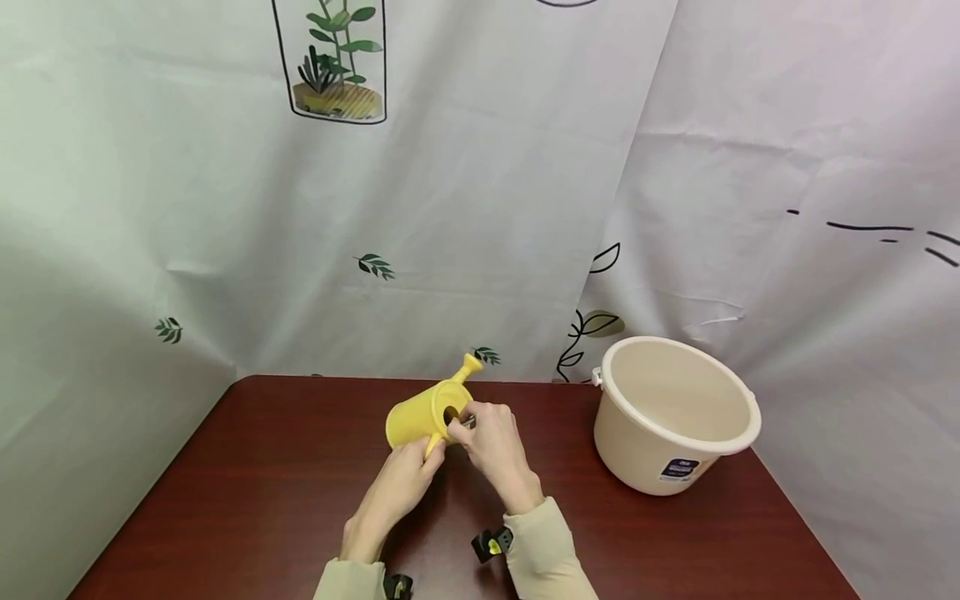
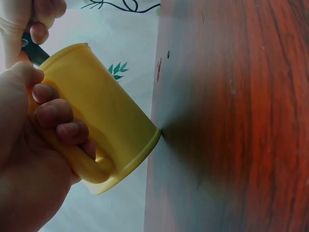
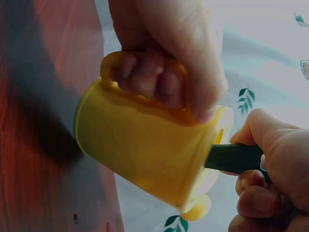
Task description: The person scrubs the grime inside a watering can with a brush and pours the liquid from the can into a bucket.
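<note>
A yellow watering can (image 1: 415, 417) is tilted on its side, its opening turned toward my right hand and its spout (image 1: 467, 367) pointing up and right. My left hand (image 1: 405, 479) grips the can's handle (image 2: 79, 157), fingers wrapped through it. With thumb and fingers, my right hand (image 1: 491, 437) holds a flat dark green handle (image 3: 234, 158) of some tool. The far end of that tool goes into the can's opening and is hidden inside, so its kind cannot be told. Whether the can's lower rim touches the table is unclear.
A cream plastic bucket (image 1: 637, 442) with a dark label stands on the right of the dark red wooden table (image 1: 255, 492). Behind the table hangs a white cloth (image 1: 465, 208) printed with leaves and plants. Wrist cameras are strapped at both sleeves.
</note>
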Demonstrator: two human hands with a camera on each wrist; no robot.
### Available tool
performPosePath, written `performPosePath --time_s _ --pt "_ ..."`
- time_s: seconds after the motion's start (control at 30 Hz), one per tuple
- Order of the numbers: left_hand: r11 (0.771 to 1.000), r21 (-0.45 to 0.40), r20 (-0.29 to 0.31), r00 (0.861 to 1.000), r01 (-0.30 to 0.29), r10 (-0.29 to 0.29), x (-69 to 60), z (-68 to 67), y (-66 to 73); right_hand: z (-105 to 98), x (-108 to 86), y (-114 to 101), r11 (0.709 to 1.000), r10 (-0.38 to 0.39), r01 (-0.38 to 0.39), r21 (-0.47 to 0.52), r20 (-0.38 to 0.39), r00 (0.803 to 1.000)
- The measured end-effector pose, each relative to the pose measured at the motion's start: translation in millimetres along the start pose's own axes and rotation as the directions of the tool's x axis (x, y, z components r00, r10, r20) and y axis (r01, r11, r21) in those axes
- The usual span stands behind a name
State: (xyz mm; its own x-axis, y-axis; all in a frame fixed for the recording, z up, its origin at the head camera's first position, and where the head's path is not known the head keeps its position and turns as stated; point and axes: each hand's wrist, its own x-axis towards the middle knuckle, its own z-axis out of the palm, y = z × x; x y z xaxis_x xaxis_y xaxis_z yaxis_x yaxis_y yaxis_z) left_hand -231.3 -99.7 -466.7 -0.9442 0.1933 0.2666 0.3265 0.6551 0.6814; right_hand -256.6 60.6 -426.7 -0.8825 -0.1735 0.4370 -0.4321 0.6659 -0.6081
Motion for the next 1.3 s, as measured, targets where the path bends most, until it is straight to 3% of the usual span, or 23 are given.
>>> performPosePath --time_s 0.3,0.57,0.77,1.13,1.3 --pt "0.999 -0.026 0.023 0.999 0.048 -0.047 -2.6 1.0 -4.7 8.5 -2.2 2.0 1.0 -0.01 0.009 0.015 0.025 1.0" --pt "1.0 -0.014 -0.009 1.0 0.01 -0.01 0.3 1.6 -2.7 4.7 1.3 3.7 0.999 -0.037 0.037 -0.006 -0.004 0.999" --pt "0.998 -0.04 0.016 0.999 0.043 -0.042 -1.0 1.0 -1.0 -1.0 0.3 2.6 1.0 -0.011 0.01 0.002 0.02 1.0" --pt "0.999 -0.029 0.03 0.999 0.041 -0.04 1.0 2.5 -0.2 -16.8 -1.9 -2.8 0.999 -0.034 0.033 -0.011 -0.055 0.998" --pt "0.999 -0.024 0.008 1.0 0.026 -0.026 0.1 2.5 -0.9 -19.3 -1.7 -7.6 0.998 -0.063 0.062 -0.016 -0.08 0.995"
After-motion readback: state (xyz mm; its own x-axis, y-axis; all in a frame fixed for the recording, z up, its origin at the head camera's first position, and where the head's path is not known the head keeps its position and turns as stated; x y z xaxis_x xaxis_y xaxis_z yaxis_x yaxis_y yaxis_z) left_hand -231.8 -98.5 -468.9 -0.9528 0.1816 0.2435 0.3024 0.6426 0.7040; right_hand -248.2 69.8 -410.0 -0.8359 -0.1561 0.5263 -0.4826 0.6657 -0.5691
